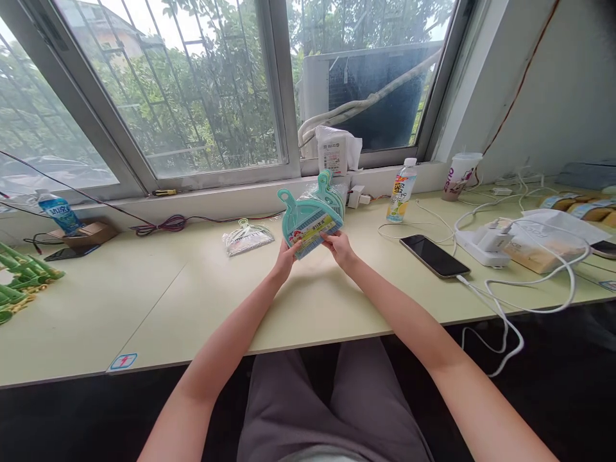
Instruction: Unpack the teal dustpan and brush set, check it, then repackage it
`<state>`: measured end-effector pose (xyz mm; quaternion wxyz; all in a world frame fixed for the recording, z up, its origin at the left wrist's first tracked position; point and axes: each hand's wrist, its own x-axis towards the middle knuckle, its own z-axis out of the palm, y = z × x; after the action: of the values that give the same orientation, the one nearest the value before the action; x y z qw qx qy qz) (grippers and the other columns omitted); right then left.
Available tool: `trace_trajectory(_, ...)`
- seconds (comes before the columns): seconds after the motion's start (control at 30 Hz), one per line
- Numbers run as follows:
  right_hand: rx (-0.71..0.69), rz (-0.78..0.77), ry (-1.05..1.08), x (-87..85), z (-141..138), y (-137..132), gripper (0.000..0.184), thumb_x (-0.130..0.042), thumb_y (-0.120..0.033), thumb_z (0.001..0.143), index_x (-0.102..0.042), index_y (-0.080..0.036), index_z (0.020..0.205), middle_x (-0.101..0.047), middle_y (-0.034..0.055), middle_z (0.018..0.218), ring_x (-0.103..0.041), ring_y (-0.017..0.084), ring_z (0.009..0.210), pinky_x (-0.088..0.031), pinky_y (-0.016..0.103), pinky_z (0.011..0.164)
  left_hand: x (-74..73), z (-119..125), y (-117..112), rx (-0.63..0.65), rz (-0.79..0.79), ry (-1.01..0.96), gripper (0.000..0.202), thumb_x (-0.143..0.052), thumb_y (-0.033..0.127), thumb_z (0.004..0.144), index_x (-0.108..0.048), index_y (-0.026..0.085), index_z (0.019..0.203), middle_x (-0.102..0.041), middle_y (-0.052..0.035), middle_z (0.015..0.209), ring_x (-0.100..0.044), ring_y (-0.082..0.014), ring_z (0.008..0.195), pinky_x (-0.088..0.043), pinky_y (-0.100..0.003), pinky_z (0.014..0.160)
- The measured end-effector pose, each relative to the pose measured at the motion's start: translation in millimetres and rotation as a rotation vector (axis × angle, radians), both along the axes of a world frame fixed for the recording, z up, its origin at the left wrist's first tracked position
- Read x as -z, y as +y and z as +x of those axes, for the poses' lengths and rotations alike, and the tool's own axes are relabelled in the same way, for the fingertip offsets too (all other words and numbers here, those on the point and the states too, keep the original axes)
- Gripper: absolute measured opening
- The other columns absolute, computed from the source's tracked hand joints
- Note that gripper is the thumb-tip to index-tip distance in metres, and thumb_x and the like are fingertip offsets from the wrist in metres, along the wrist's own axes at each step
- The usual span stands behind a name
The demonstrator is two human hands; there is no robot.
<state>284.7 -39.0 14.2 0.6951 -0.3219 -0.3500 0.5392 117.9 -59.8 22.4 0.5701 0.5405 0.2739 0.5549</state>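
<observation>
Centrally held: one teal plastic dustpan, wrapped in clear film with a printed label, raised just above the pale green worktop. Left hand and right hand each take its lower edge in a narrow grip, thumbs and fingers closed on the wrapped pan and tilting it upright.

Directly behind the dustpan: a second teal pan, also wrapped; whether the two are joined cannot be told. Left of the dustpan: a wrapped hand brush lying flat, then a cardboard box and a blue-labelled water bottle, well apart. Right of the dustpan: a lemon drink bottle, a black smartphone on a white charging cable, and a white power strip.
</observation>
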Motion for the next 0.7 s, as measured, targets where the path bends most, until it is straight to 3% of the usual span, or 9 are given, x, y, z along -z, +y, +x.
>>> trace_trajectory(0.3, -0.090, 0.005, -0.007, 2.6, 2.7, 5.3, 0.020, -0.075, -0.014, 0.067, -0.064, -0.019, 0.083, -0.071, 0.0040, 0.093, -0.067, 0.023, 0.093, -0.055, 0.043, 0.094, 3.1, -4.6, 6.3, -0.044, -0.021, 0.023, 0.067, -0.077, 0.035, 0.064, -0.047, 0.022, 0.123, -0.058, -0.0108, 0.128, -0.052, -0.0326, 0.120, -0.048, -0.047, 0.093)
trace_trajectory(0.7, -0.122, 0.036, -0.013, -0.5, 4.6, 3.5, 0.013, -0.071, -0.018, 0.074, -0.063, -0.019, 0.084, -0.071, 0.0035, 0.092, -0.068, 0.021, 0.091, -0.054, 0.041, 0.095, -5.0, -6.8, -2.3, 0.034, -0.042, 0.027, 0.067, -0.070, 0.039, 0.074, -0.036, 0.030, 0.131, -0.050, -0.0087, 0.135, -0.055, -0.0315, 0.115, -0.056, -0.050, 0.083)
